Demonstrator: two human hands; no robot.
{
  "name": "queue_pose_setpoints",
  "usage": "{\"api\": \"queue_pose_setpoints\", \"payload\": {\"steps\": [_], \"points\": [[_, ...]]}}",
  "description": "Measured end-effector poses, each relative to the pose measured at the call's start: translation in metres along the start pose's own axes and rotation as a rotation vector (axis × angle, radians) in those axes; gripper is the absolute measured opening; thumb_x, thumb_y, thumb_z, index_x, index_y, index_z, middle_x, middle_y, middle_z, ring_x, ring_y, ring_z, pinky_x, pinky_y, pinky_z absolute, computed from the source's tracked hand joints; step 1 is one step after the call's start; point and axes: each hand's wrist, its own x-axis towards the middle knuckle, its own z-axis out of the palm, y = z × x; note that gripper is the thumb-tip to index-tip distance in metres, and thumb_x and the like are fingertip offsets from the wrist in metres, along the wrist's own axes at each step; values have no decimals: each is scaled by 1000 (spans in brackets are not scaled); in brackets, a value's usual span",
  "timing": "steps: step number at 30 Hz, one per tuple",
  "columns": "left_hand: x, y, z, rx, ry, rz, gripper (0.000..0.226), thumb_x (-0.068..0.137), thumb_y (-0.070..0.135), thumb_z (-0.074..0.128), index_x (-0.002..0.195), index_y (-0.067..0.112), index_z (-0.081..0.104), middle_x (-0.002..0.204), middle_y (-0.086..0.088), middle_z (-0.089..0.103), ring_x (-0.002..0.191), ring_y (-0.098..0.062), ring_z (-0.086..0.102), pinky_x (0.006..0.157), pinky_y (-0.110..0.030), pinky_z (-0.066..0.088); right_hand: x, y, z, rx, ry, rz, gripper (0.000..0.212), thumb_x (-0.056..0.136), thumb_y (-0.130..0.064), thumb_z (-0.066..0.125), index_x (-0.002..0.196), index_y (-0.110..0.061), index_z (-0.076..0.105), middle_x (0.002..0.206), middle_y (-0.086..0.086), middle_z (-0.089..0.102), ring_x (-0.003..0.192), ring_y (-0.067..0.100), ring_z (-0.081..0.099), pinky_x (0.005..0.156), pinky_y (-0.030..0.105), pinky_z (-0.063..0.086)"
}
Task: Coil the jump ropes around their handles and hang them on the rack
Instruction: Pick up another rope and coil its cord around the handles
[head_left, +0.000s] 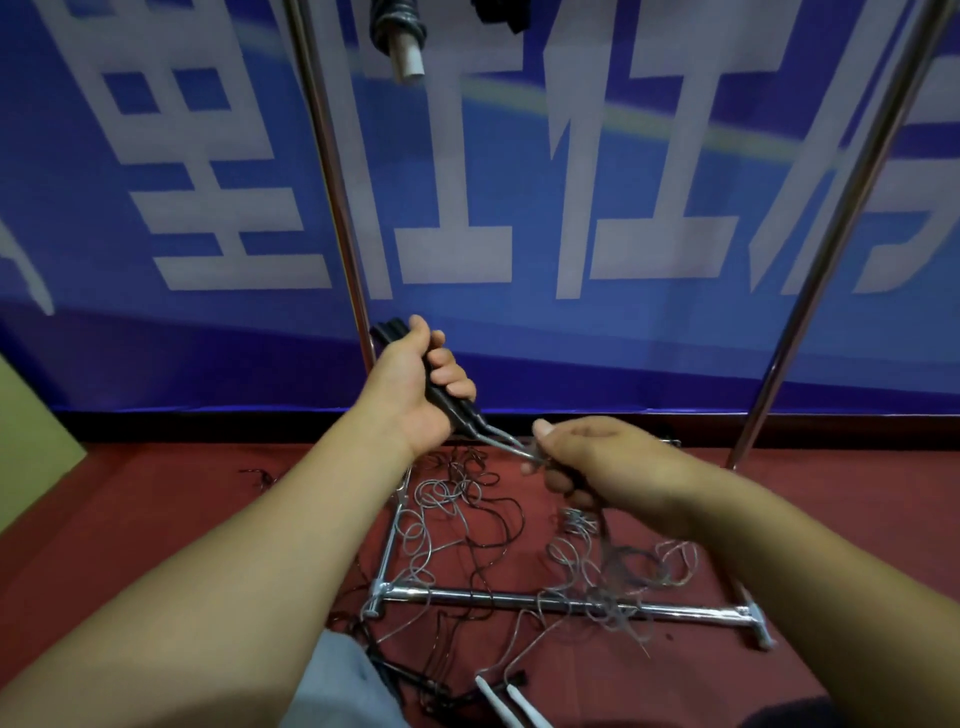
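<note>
- Setting: a red floor (156, 519) in front of a blue banner (623, 338) bearing large white characters; a chrome garment rack stands on the floor, its base crossbar (519, 603) running across the lower view and two uprights (332, 171) rising to the top edge.
- Task item: a pair of black jump-rope handles (395, 332), held together above the floor just beside the rack's left upright; their grey cord (506, 444) runs from the lower ends toward the other hand.
- Left hand (415, 395): clenched around both handles, fingers wrapped over them, upper ends protruding above the fist.
- Right hand (602, 467): fingers curled, pinching the cord close to the handles; cord trails below it to the floor.
- Loose rope (441, 525): grey and black cords lie tangled in loops over the crossbar and floor.
- Further items: two white handles (514, 706) lie at the bottom edge; a wrapped bundle with a white handle end (408, 57) already hangs at the top.
- Judgement: coiling looks barely begun, no turns visible on the black handles. The next move calls for drawing the cord free of the tangle and winding it under tension; snagging on the other rope is the risk.
</note>
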Motion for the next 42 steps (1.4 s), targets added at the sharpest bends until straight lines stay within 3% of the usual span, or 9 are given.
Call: {"api": "queue_pose_setpoints", "payload": {"steps": [5, 8, 13, 18, 23, 28, 34, 39, 42], "points": [[2, 9, -7, 407, 28, 93, 31, 102, 44, 49, 84, 18, 51, 55, 6, 27, 40, -6, 23, 36, -19, 21, 2, 18, -40, -621, 140, 116, 66, 96, -65, 40, 67, -12, 67, 59, -4, 65, 59, 9, 60, 66, 25, 48], [5, 13, -15, 611, 51, 145, 29, 103, 41, 50, 88, 16, 54, 51, 7, 26, 39, -6, 24, 37, -19, 21, 0, 22, -61, -770, 265, 133, 68, 95, -64, 41, 49, -15, 50, 46, -6, 48, 52, 10, 48, 56, 26, 38], [0, -2, -17, 1067, -48, 146, 51, 90, 60, 58, 97, 9, 62, 49, 6, 31, 41, -10, 28, 43, -21, 26, 1, 24, -71, -731, 366, -7, 65, 94, -63, 45, 75, -6, 68, 70, 7, 68, 73, 20, 65, 70, 30, 50], [-11, -28, -12, 1710, -508, 53, 68, 69, 77, 69, 84, 11, 61, 66, 5, 50, 60, -12, 46, 62, -31, 37, -5, 9, -48, -490, 424, -216, 52, 94, -62, 40, 90, -21, 70, 74, -8, 66, 73, 6, 60, 70, 27, 47], [-15, -42, -2, 1653, -693, -15, 75, 58, 82, 70, 81, 11, 58, 73, -2, 47, 69, -15, 45, 69, -35, 36, -5, 10, -24, -515, 421, -391, 65, 88, -77, 35, 79, -19, 63, 70, 2, 60, 66, 13, 55, 66, 39, 46], [-22, -44, 3, 1507, -731, -82, 104, 52, 91, 66, 110, 4, 62, 90, -9, 52, 81, -20, 45, 74, -39, 39, 2, 8, -17, -505, 477, -440, 64, 92, -70, 39, 61, -15, 47, 54, -4, 43, 52, 9, 40, 54, 34, 36], [-29, -39, 5, 1289, -686, -194, 53, 79, 62, 63, 91, 11, 58, 73, -4, 56, 57, -11, 50, 56, -24, 43, 5, 4, -18, -467, 575, -356, 65, 90, -67, 45, 53, -14, 40, 46, -4, 38, 48, 13, 37, 52, 36, 34], [-33, -35, 2, 1159, -615, -289, 46, 84, 53, 55, 95, 9, 65, 87, -6, 66, 67, -16, 63, 57, -26, 55, 6, 7, -25, -404, 634, -285, 65, 94, -64, 45, 52, -15, 33, 43, -6, 32, 46, 12, 31, 53, 35, 28], [-30, -33, -1, 1179, -585, -323, 47, 89, 54, 58, 103, 11, 70, 94, -6, 67, 77, -23, 60, 55, -28, 47, 6, 8, -26, -360, 646, -265, 64, 94, -63, 45, 53, -16, 31, 42, -7, 29, 46, 12, 28, 54, 34, 26]]}}
